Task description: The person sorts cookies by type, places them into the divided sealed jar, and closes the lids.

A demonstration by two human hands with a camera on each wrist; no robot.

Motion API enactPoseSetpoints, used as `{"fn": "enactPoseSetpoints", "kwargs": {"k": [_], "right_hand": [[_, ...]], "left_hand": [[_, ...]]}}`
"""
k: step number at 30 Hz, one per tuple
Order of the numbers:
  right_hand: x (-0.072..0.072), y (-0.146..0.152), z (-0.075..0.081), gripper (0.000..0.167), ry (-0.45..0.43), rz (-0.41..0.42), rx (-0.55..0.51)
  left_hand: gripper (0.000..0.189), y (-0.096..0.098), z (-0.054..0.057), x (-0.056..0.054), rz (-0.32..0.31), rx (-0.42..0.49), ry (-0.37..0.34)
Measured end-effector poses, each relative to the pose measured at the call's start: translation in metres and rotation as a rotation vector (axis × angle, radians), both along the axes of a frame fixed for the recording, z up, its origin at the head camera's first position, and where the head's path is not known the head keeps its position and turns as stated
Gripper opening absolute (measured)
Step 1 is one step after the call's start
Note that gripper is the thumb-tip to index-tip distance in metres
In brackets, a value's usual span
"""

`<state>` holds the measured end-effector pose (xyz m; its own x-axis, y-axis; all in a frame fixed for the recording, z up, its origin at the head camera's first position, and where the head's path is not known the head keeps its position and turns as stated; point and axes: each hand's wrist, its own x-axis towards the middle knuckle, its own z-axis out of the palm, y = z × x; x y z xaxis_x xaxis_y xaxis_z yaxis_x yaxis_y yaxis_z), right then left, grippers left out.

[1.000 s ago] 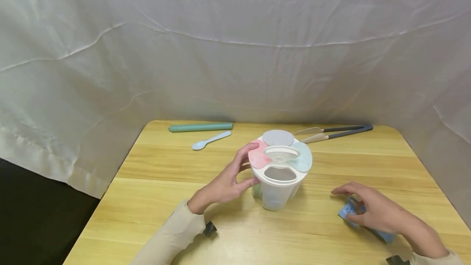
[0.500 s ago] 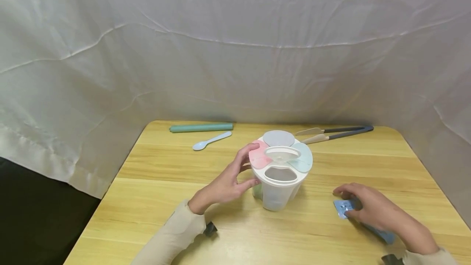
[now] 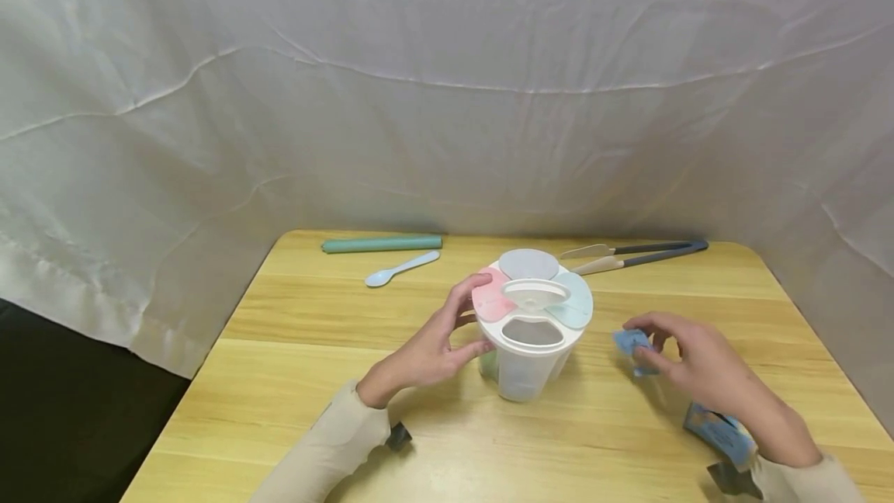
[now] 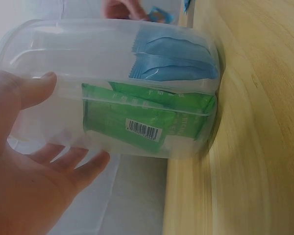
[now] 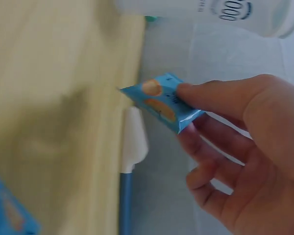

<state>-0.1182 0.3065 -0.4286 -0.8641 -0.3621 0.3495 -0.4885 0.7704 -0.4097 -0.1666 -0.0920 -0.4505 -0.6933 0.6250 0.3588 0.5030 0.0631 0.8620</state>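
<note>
My left hand (image 3: pixel 436 340) grips the side of a translucent storage container (image 3: pixel 525 371), thumb in front and fingers round the back. Its lid has pink, grey and pale green flaps; the white front flap (image 3: pixel 536 293) is raised over an opening. Through the wall in the left wrist view, green packets (image 4: pixel 132 115) and blue packets (image 4: pixel 176 56) show in separate compartments. To the right of the container, my right hand (image 3: pixel 705 359) pinches a small blue snack packet (image 5: pixel 161 100) between thumb and fingers, above the table. More blue packaging (image 3: pixel 719 433) lies below the right wrist.
At the table's back left lie a green rolled or rod-like thing (image 3: pixel 382 244) and a pale blue spoon (image 3: pixel 401 268). Tongs (image 3: pixel 656 253) with dark handles lie at the back right, behind the container. Grey cloth (image 3: pixel 447 154) hangs behind and beside the table.
My right hand has picked up one blue snack packet and lifted it towards the container. Other blue packaging stays on the table. The left hand and container have kept their place.
</note>
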Motion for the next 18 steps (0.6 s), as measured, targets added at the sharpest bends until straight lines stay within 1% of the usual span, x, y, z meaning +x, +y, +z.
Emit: {"fn": "enactPoseSetpoints", "kwargs": {"k": [2,6,9,13,18], "right_hand": [[-0.001,-0.005,0.008,0.043,0.071,-0.012,-0.027],[-0.001,-0.018,0.029,0.051,0.160,-0.009,-0.102],[0.000,-0.028,0.047,0.055,0.202,0.018,-0.144],[0.000,-0.041,0.067,0.055,0.246,0.051,-0.164],[0.000,-0.053,0.087,0.054,0.313,0.100,-0.205]], "left_hand": [[0.092,0.000,0.000,0.000,0.001,-0.001,0.000],[0.092,-0.001,0.001,0.000,0.001,-0.002,0.001],[0.092,-0.001,0.001,0.000,-0.001,-0.002,0.002],[0.092,-0.001,0.002,0.001,-0.004,0.002,0.001],[0.092,-0.001,0.002,0.000,-0.006,0.007,0.004]]}}
